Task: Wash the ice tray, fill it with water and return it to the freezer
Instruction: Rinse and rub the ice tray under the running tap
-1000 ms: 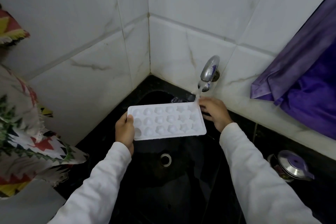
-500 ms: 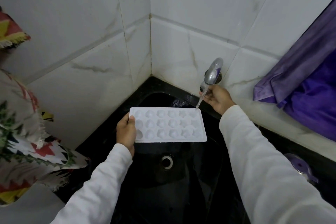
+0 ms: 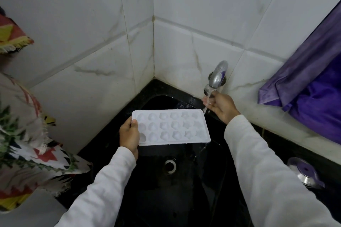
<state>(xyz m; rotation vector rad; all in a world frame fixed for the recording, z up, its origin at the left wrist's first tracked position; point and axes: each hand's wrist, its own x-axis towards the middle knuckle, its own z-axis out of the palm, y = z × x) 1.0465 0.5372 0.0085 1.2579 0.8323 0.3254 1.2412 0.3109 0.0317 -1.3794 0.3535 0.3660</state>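
Two hands in view, white sleeves. Left hand point(image 3: 129, 134) pinches the ice tray point(image 3: 171, 127) at its left short edge, thumb on the top rim, fingers underneath. Tray is held about level over the black sink point(image 3: 184, 199), cavities up, long axis running left to right. Its far right corner sits just beside the water stream point(image 3: 207, 101) falling from the tap point(image 3: 217, 75). Water runs off the near right corner. Cannot tell whether any cavity holds water. Right hand point(image 3: 221, 106) is up at the spout with its fingers in the stream. Cannot tell whether it grips a valve or only touches.

Judgement: wetting barely begun. Next move turns on sliding the tray rightward along its long axis, so the cavities come under the stream. Left hand alone carries it.
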